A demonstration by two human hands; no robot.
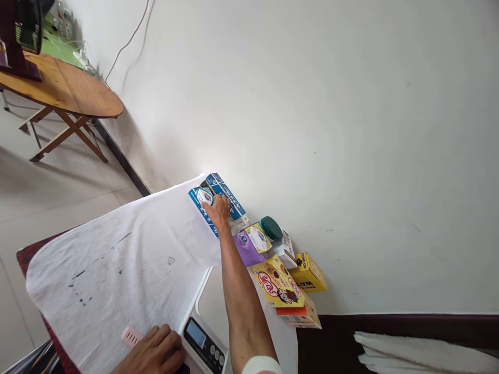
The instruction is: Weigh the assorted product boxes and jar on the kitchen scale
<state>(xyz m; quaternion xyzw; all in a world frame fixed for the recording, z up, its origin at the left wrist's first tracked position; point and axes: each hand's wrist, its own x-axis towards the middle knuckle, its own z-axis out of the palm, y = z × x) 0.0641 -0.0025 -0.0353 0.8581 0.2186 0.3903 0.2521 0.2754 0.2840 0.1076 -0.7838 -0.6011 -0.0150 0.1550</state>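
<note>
The right hand [218, 212], half spread, lies on a blue carton [199, 204], grip unclear, a purple packet [246, 253] crowding its forearm. The left hand [156, 352] curls beside the digital scale [203, 342], hold unclear.

Table [28, 255] under white cloth [117, 280], scale [212, 298], boxes [280, 283], apparently a jar [272, 228]

Scale [211, 301] pt hidden by R arm [244, 298], btm cut off

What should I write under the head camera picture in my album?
Right hand at the blue boxes, left hand beside the white scale.
</note>
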